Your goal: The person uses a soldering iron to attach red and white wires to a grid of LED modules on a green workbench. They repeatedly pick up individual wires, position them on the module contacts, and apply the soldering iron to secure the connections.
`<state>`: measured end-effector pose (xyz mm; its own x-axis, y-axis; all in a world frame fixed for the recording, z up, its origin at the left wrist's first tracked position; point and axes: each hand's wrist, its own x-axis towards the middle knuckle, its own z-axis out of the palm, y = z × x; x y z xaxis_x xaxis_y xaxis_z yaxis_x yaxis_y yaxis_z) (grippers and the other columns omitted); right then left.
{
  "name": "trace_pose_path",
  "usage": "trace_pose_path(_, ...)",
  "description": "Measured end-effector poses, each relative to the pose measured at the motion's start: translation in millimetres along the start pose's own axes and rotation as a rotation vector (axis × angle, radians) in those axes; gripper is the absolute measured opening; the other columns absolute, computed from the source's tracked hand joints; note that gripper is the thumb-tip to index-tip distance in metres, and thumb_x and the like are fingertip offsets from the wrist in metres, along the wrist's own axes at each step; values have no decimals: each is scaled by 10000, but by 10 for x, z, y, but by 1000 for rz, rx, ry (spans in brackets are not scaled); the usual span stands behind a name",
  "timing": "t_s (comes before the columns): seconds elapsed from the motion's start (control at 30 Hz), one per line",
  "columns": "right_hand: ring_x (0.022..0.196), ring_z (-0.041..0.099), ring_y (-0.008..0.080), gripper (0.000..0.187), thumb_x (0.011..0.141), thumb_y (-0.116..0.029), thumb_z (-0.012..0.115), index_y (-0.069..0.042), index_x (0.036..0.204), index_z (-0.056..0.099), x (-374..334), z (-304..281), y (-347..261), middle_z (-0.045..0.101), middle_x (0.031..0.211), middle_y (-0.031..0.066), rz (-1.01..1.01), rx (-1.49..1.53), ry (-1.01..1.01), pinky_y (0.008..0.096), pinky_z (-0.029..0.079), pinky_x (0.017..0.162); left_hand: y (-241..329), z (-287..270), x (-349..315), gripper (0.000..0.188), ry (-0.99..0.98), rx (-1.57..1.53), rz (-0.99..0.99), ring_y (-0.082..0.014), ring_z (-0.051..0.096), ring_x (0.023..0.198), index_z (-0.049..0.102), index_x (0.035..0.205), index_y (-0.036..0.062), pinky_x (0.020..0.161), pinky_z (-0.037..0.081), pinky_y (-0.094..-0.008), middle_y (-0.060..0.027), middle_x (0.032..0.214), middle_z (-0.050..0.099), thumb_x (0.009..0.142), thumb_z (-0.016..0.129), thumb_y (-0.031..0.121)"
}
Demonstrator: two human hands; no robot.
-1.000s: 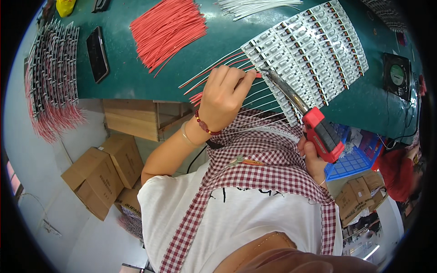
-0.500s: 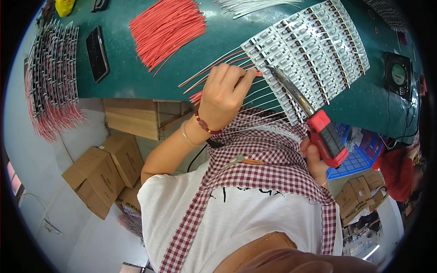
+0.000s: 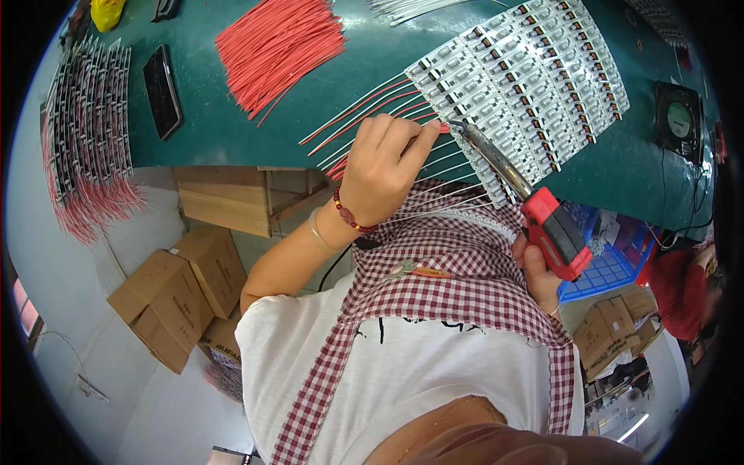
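Note:
My right hand [image 3: 539, 273] is closed around the red and black handle of a soldering iron [image 3: 535, 209]. The iron's tip meets the left edge of a white circuit board panel [image 3: 519, 85], close to my left fingertips. My left hand [image 3: 387, 159] pinches red wires [image 3: 442, 128] at that edge; its palm hides most of their length. Above the hand, red and white wires [image 3: 360, 116] stick out from the panel's left edge. White wires [image 3: 449, 194] run from the lower part of that edge down over my checked apron.
On the green table [image 3: 209, 143] lie a pile of red wires [image 3: 280, 50], white wires [image 3: 422, 8], a phone [image 3: 162, 91] and wired boards [image 3: 89, 116]. A small black fan [image 3: 678, 124] stands at right. Below are a blue basket [image 3: 597, 275] and cardboard boxes [image 3: 167, 302].
The soldering iron's tip has moved slightly down and left, toward the wires in my left fingers. The table things appear shifted a little left in the picture.

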<state>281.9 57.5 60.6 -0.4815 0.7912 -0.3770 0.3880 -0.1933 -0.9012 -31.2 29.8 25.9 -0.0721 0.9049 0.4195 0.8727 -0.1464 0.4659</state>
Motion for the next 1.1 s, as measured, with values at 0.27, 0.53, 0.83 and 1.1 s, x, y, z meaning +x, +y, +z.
trace_pose_path(0.27,648,559,150,401,895,-292,689,9,1143,599,11,12,78,620,793,72,-42,-204,17,277,437,580,-5,17,-6,326,8,-8,-10,-200,535,732,722,1038,9,650,426,-316,-38,824,586,715,684,-18)
trace_pose_path(0.53,760,666,217,183,849,-140,722,-20,984,703,-28,-55,35,692,897,101,-105,-284,38,325,507,645,-3,14,4,287,8,-14,-21,-204,539,727,721,1002,10,651,426,-322,-41,821,587,719,692,-19)
trace_pose_path(0.83,748,643,165,226,913,-218,689,-20,1022,694,-70,-54,-28,683,847,50,-41,-15,2,312,500,669,46,-46,48,298,46,8,48,-202,534,725,720,1013,11,638,408,-325,-38,822,587,716,704,-5)
trace_pose_path(1.1,756,670,213,161,869,-154,706,-24,964,708,-141,-80,104,695,856,88,-44,-202,16,326,510,659,71,53,-48,344,7,-25,13,-198,519,717,715,1050,-1,630,395,-320,-41,834,585,708,683,-8)
